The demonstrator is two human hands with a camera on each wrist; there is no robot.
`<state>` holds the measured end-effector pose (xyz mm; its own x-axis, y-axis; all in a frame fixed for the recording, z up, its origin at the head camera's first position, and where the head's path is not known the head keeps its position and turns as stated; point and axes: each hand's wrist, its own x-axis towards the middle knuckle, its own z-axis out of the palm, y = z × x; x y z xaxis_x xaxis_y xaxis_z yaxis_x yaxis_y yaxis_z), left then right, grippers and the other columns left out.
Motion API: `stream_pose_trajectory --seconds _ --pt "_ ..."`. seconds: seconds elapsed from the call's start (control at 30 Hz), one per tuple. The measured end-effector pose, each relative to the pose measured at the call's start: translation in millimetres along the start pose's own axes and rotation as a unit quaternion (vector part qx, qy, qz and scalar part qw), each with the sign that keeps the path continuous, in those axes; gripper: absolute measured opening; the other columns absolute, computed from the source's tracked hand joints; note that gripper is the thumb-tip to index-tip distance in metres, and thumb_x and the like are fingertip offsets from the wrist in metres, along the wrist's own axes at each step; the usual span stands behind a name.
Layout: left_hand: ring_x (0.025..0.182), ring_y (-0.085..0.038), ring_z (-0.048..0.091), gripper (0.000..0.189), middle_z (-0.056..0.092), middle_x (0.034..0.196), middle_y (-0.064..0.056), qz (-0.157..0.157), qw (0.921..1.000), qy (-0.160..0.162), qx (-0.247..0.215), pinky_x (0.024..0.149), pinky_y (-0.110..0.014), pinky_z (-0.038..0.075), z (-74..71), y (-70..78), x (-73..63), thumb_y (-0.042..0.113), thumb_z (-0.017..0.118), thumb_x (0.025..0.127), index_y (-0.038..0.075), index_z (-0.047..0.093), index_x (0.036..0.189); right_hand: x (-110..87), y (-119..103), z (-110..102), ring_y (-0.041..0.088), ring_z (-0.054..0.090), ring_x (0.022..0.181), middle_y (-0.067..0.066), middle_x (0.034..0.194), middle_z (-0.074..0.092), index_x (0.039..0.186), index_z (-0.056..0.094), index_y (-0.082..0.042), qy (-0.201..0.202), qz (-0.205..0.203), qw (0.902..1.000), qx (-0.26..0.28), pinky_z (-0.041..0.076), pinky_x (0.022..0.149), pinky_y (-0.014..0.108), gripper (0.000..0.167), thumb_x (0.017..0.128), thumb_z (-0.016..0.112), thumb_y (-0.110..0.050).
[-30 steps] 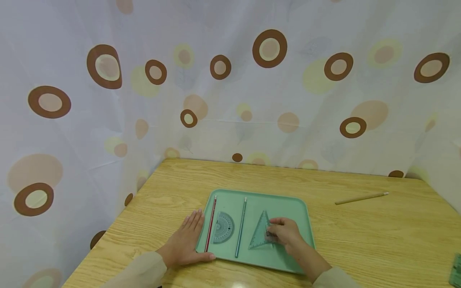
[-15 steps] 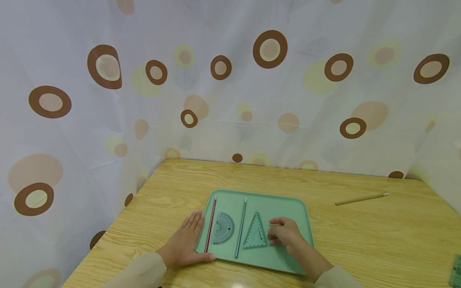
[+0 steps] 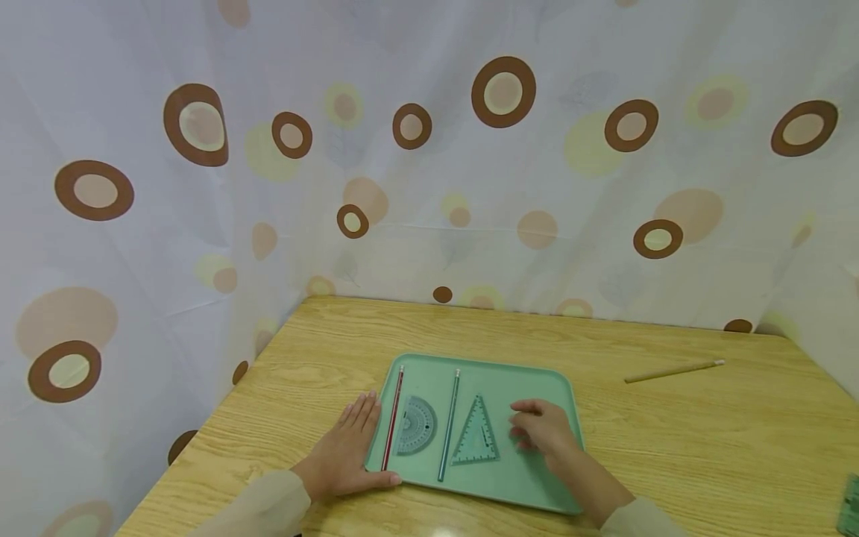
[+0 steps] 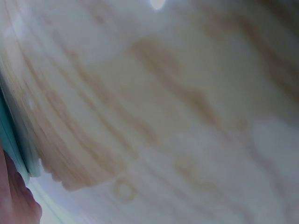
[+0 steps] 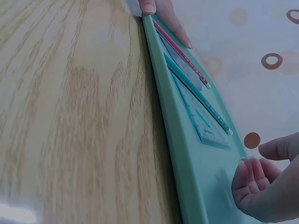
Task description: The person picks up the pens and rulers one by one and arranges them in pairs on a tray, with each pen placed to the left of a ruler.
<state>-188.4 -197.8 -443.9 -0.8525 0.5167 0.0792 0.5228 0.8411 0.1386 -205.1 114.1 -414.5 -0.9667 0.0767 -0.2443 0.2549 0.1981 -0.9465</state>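
Observation:
A green tray (image 3: 530, 485) lies on the table. From left to right it bears a red pencil (image 3: 394, 418), a clear protractor (image 3: 417, 426), a teal pencil (image 3: 449, 425) and a clear set square (image 3: 477, 436). My left hand (image 3: 345, 451) rests flat at the tray's left edge, fingers straight and thumb along the front corner. Over the tray's right part hovers my right hand (image 3: 546, 432), just right of the set square; in the right wrist view its fingers are loosely bent with nothing between them.
A plain wooden pencil (image 3: 674, 371) lies on the table (image 3: 671, 447) to the right of the tray. At the far right edge a green object (image 3: 849, 506) is partly cut off. A patterned curtain (image 3: 470, 186) stands behind and beside the table.
The set square has shifted left and turned upright beside the teal pencil. My right hand has let go of it and drawn back to the right. The left hand has stayed put.

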Motion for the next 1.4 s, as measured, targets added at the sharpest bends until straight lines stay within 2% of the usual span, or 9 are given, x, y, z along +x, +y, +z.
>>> stream_pose_trajectory --seconds 0.4,0.5,0.73,1.03,1.4 --pt "0.141 -0.04 0.015 0.107 0.015 0.151 -0.029 -0.001 1.0 -0.007 -0.005 0.115 -0.049 0.019 0.2 0.1 1.1 0.071 0.047 0.08 -0.01 0.02 0.143 3.4 2.0 -17.5 0.011 0.059 0.072 0.008 0.089 0.062 0.113 0.052 0.01 0.003 -0.02 0.9998 -0.004 0.052 0.064 0.027 0.029 0.091 0.053 -0.008" --pt "0.141 -0.04 0.015 0.107 0.015 0.151 -0.028 -0.002 0.9999 -0.011 -0.005 0.115 -0.049 0.019 -0.3 0.0 1.0 0.072 0.047 0.08 -0.009 0.019 0.144 4.1 3.1 -22.3 0.011 0.059 0.074 0.009 0.092 0.063 0.113 0.053 0.009 0.007 -0.025 0.9996 0.004 0.054 0.065 0.027 0.029 0.091 0.055 -0.01" --pt "0.141 -0.04 0.017 0.107 0.016 0.151 -0.029 0.0 1.0 0.0 0.0 0.115 -0.049 0.02 0.9 -0.7 0.9 0.071 0.048 0.08 -0.01 0.021 0.143 8.6 7.7 -34.7 0.01 0.06 0.072 0.005 0.086 0.064 0.104 0.058 0.007 0.007 -0.06 0.9974 0.039 0.055 0.063 0.024 0.027 0.088 0.059 -0.014" --pt "0.14 -0.041 0.019 0.107 0.019 0.149 -0.03 0.006 0.9999 0.012 0.007 0.114 -0.05 0.021 2.9 -1.2 0.5 0.072 0.048 0.079 -0.011 0.023 0.142 5.7 2.9 -46.0 0.007 0.059 0.075 -0.004 0.084 0.063 0.113 0.053 0.008 0.035 -0.04 0.9985 0.015 0.054 0.067 0.021 0.03 0.091 0.056 -0.012" --pt "0.141 -0.04 0.017 0.107 0.017 0.15 -0.029 0.001 1.0 0.0 0.0 0.115 -0.049 0.019 2.0 -1.6 0.5 0.072 0.047 0.08 -0.01 0.021 0.143 10.5 7.5 -65.6 0.003 0.058 0.073 -0.007 0.082 0.061 0.113 0.053 0.006 0.055 -0.038 0.9978 0.002 0.053 0.067 0.017 0.031 0.091 0.056 -0.016"
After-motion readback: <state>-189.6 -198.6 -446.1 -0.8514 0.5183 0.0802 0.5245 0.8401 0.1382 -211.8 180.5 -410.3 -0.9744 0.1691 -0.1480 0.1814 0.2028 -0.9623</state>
